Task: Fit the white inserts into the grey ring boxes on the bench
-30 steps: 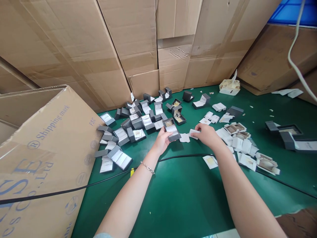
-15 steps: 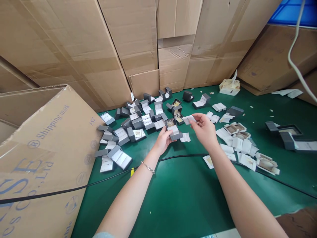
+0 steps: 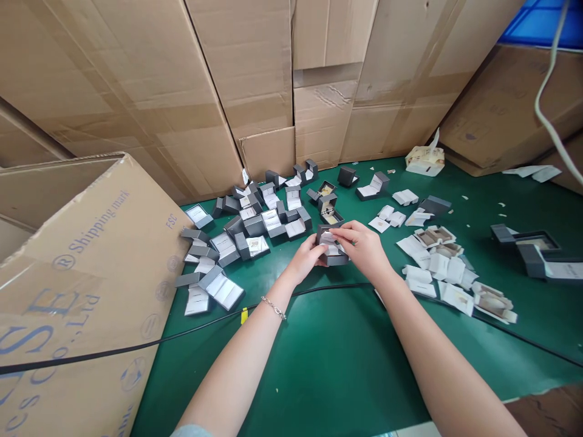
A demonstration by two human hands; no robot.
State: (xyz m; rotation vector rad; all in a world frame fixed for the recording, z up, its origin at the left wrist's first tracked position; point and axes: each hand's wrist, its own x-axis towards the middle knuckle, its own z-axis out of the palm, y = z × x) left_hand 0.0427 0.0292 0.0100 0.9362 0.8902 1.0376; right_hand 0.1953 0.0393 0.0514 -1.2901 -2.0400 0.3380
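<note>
My left hand (image 3: 307, 261) is wrapped around a small dark grey jewelry box (image 3: 337, 261) with its hinged lid raised, held just above the green table. My right hand (image 3: 363, 247) reaches over from the right, fingers pinched at the inside of the lid on a white card (image 3: 328, 239), which they partly cover. The box's inside is mostly hidden behind the fingers. Just behind it stands another open grey box (image 3: 328, 209) with a yellowish insert. To the left spreads a group of open grey boxes (image 3: 272, 223) with white linings.
A black cable (image 3: 200, 328) crosses the green table (image 3: 319, 364) in front of the boxes. White inserts and papers (image 3: 439, 267) lie at right, near more open boxes (image 3: 531, 246). A tissue pack (image 3: 425, 160) stands behind. Cardboard cartons (image 3: 82, 273) border the left and back.
My right hand has moved left with the white card, from beside the box to its raised lid. The box in my left hand has shifted slightly right and toward me.
</note>
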